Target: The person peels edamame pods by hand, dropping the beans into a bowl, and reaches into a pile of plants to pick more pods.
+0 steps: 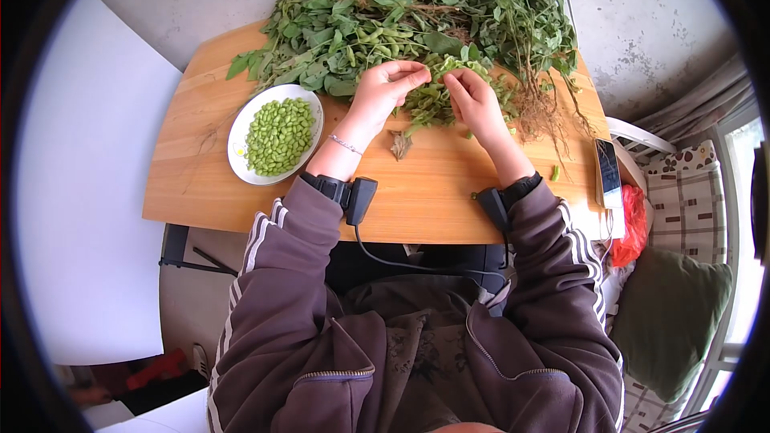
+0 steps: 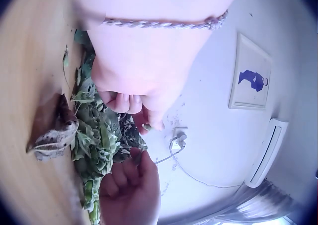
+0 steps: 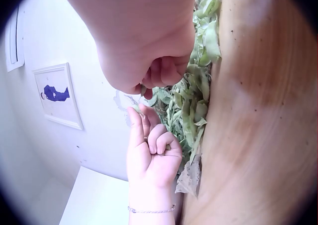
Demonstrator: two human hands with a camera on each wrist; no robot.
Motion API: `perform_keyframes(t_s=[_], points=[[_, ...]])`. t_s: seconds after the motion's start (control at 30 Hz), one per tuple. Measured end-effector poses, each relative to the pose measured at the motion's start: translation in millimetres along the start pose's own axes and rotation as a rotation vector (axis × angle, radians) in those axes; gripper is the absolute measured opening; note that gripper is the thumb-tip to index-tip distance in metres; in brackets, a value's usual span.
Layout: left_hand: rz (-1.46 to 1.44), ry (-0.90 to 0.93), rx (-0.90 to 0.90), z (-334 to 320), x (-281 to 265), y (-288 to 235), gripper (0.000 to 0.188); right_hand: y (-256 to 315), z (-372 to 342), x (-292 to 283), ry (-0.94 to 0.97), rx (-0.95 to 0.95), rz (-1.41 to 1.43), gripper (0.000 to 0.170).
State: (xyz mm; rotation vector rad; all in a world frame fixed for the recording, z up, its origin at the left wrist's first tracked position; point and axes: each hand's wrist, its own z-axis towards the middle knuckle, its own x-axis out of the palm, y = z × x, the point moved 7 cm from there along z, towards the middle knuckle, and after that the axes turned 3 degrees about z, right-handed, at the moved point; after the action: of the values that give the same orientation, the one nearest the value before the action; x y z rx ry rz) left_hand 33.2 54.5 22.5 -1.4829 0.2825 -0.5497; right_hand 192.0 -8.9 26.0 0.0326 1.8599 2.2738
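Note:
Both hands are raised over the near side of a heap of green pods (image 1: 433, 106), fingertips close together. My left hand (image 1: 383, 96) pinches a small pale green bean pod (image 3: 137, 107) between thumb and forefinger; its other fingers are curled, with a bit of green (image 3: 168, 147) showing among them. My right hand (image 1: 481, 111) pinches a small green piece of pod (image 3: 143, 90) at its fingertips, largely hidden by the fingers. To the left, a white plate (image 1: 235, 152) holds shelled green beans (image 1: 278, 136). A dry brown leaf (image 1: 400, 144) lies just below the hands.
Uprooted bean plants (image 1: 337, 32) with leaves, pods and roots (image 1: 545, 116) cover the back of the wooden table (image 1: 385, 220). A phone (image 1: 608, 172) lies at the right edge, and a loose green pod (image 1: 555, 173) is nearby. Wrist cameras (image 1: 361, 200) are joined by a cable.

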Motion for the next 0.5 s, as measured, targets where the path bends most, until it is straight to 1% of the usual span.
perform_keyframes(t_s=[0.17,0.2,0.3,0.37,0.5], points=[[0.068,0.091,-0.033,-1.8,6.3,3.6,0.031,3.3,-2.0,5.0,0.052,0.003,0.013,0.015],[0.074,0.113,-0.042,-2.3,7.6,4.2,0.03,2.8,-2.6,7.3,0.072,0.015,0.058,0.013],[0.149,0.099,-0.014,-3.3,8.1,3.3,0.027,0.9,-3.7,14.1,0.125,0.054,0.2,0.01],[0.147,0.099,-0.007,-3.1,8.1,3.7,0.025,-2.4,-3.3,16.7,0.148,0.086,0.303,0.009],[0.132,0.085,0.009,-3.9,8.7,0.9,0.024,-3.4,-2.3,11.5,0.093,0.094,0.259,0.011]])
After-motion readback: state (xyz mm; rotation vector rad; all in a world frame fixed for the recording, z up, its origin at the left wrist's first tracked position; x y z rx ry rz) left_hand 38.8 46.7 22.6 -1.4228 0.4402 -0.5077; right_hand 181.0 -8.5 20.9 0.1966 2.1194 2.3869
